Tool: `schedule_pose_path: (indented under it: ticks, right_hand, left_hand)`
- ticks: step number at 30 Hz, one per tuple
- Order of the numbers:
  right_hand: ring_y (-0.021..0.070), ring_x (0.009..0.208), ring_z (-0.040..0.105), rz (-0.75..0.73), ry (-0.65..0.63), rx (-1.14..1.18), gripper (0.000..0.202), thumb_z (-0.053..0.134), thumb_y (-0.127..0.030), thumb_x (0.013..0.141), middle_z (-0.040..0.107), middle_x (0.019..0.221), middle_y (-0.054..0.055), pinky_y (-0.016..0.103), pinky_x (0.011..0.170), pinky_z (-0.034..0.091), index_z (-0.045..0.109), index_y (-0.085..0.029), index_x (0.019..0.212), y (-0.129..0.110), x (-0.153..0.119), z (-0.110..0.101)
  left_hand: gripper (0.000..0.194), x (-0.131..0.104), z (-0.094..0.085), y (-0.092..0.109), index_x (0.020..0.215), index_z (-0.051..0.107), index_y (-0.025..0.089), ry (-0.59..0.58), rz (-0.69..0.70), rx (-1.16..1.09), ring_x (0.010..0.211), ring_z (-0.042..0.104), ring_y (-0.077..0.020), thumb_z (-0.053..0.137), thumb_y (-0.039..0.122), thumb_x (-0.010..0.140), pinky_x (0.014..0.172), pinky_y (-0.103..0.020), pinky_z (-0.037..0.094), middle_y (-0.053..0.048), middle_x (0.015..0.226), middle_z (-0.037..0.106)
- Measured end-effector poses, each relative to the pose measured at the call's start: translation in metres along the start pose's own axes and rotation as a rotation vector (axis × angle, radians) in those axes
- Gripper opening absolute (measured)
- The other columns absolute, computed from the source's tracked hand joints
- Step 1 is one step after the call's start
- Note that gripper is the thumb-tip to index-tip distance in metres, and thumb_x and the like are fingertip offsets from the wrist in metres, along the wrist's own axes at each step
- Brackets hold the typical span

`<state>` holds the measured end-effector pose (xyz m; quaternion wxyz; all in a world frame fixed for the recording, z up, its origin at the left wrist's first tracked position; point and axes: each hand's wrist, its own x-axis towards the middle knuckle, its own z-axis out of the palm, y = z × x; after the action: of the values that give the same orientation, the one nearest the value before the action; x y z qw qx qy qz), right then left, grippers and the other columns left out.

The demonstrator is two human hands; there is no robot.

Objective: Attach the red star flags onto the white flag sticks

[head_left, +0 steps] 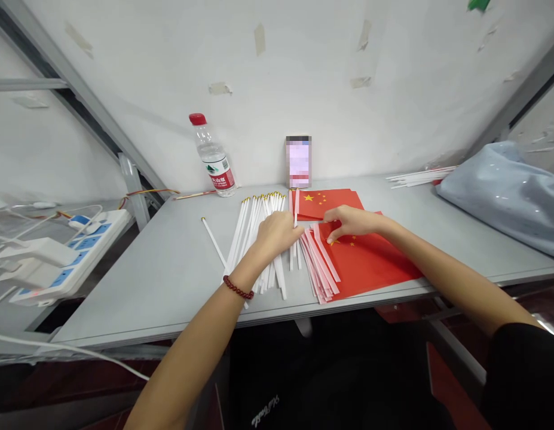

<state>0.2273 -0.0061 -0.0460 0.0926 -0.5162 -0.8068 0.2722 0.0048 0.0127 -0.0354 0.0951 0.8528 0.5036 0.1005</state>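
Observation:
My left hand (279, 234), with a dark red bead bracelet on the wrist, is closed over the right side of a spread of white sticks (247, 236) with gold tips. Its fingertips are hidden, and a white strip (297, 206) shows just above them. My right hand (355, 221) reaches over a stack of red flags (375, 263) with yellow stars, thumb and fingers apart. The white sleeve edges (319, 266) of the stack fan out at its left. Behind both hands lies another red flag (334, 203), its left edge beside the strip.
A water bottle (216, 161) and a phone (299, 161) stand against the wall. One stick (214, 242) lies apart at left. Further left is a power strip (79, 257) with plugs and cables. A light blue bag (505, 197) and more white sticks (415, 176) lie at right.

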Motion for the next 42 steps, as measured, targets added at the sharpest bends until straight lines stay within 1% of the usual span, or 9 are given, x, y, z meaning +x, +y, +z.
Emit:
schedule_pose_path:
  ticks: [5,12,19,25,28,31,33,38,42]
  right_hand:
    - [0.0223,0.095,0.056,-0.017,0.112,0.056,0.028,0.073,-0.034,0.07,0.057,0.112,0.009,0.032,0.074,0.043,0.063,-0.017,0.09,0.006,0.005,0.001]
    - [0.0116,0.055,0.048,0.065,0.035,0.124,0.022,0.069,-0.032,0.073,0.057,0.066,-0.001,0.028,0.051,0.036,0.053,-0.018,0.069,0.0,0.002,-0.001]
    - [0.0137,0.062,0.056,-0.041,0.105,0.255,0.022,0.066,-0.039,0.078,0.063,0.074,0.002,0.029,0.057,0.043,0.059,-0.017,0.08,-0.006,0.003,0.005]
    - [0.0231,0.092,0.061,-0.123,0.592,0.122,0.032,0.063,-0.046,0.081,0.066,0.099,0.009,0.038,0.081,0.047,0.061,-0.018,0.096,0.008,0.008,0.0]
    - [0.0268,0.098,0.06,-0.049,0.92,0.093,0.042,0.061,-0.045,0.08,0.063,0.11,0.014,0.041,0.081,0.047,0.057,-0.015,0.109,0.029,0.009,-0.016]
    - [0.0281,0.102,0.059,-0.003,1.089,0.147,0.063,0.068,-0.041,0.074,0.058,0.124,0.017,0.041,0.078,0.048,0.048,-0.015,0.127,0.053,0.005,-0.033]
    - [0.0261,0.105,0.059,-0.031,1.089,0.254,0.059,0.068,-0.039,0.073,0.058,0.126,0.013,0.04,0.081,0.047,0.051,-0.02,0.126,0.066,-0.001,-0.041]
    - [0.0215,0.105,0.059,-0.095,0.765,0.616,0.031,0.064,-0.046,0.08,0.069,0.111,0.005,0.036,0.088,0.043,0.071,-0.022,0.099,0.076,-0.011,-0.048]
    - [0.0184,0.084,0.063,-0.163,0.758,0.849,0.027,0.074,-0.045,0.07,0.072,0.086,0.003,0.033,0.083,0.045,0.073,-0.02,0.08,0.074,-0.011,-0.051]
  left_hand:
    - [0.032,0.002,-0.002,-0.001,0.049,0.029,0.021,0.071,-0.024,-0.086,0.045,0.037,-0.0141,0.051,0.026,0.071,0.049,-0.031,0.022,-0.002,0.047,0.041]
    - [0.033,0.004,-0.001,-0.007,0.043,0.031,0.021,0.152,-0.004,-0.22,0.047,0.039,-0.0138,0.053,0.024,0.068,0.05,-0.03,0.024,-0.001,0.047,0.043]
    - [0.022,0.002,-0.009,-0.004,0.054,0.047,0.019,0.332,0.091,-0.4,0.053,0.047,-0.0126,0.054,0.026,0.073,0.057,-0.027,0.034,0.002,0.051,0.052]
    - [0.024,0.0,-0.011,-0.004,0.062,0.052,0.018,0.36,0.177,-0.459,0.051,0.048,-0.0102,0.057,0.031,0.081,0.058,-0.026,0.037,0.003,0.053,0.055]
    - [0.021,-0.003,-0.01,-0.003,0.066,0.055,0.018,0.287,0.244,-0.501,0.051,0.05,-0.0095,0.06,0.031,0.082,0.057,-0.025,0.039,0.003,0.056,0.059]
    - [0.021,-0.006,-0.008,-0.001,0.07,0.06,0.018,0.207,0.287,-0.547,0.052,0.055,-0.0097,0.061,0.033,0.083,0.057,-0.025,0.042,0.001,0.059,0.063]
    - [0.022,-0.007,-0.007,0.001,0.071,0.061,0.018,0.177,0.292,-0.585,0.053,0.057,-0.01,0.062,0.036,0.083,0.057,-0.024,0.044,0.0,0.06,0.065]
    - [0.02,-0.007,-0.004,0.001,0.074,0.063,0.017,0.118,0.271,-0.671,0.053,0.059,-0.0096,0.063,0.036,0.082,0.056,-0.023,0.047,-0.001,0.063,0.068]
    - [0.018,-0.005,-0.004,0.0,0.076,0.064,0.017,0.092,0.239,-0.742,0.054,0.06,-0.0098,0.064,0.034,0.081,0.056,-0.023,0.048,-0.002,0.063,0.068]
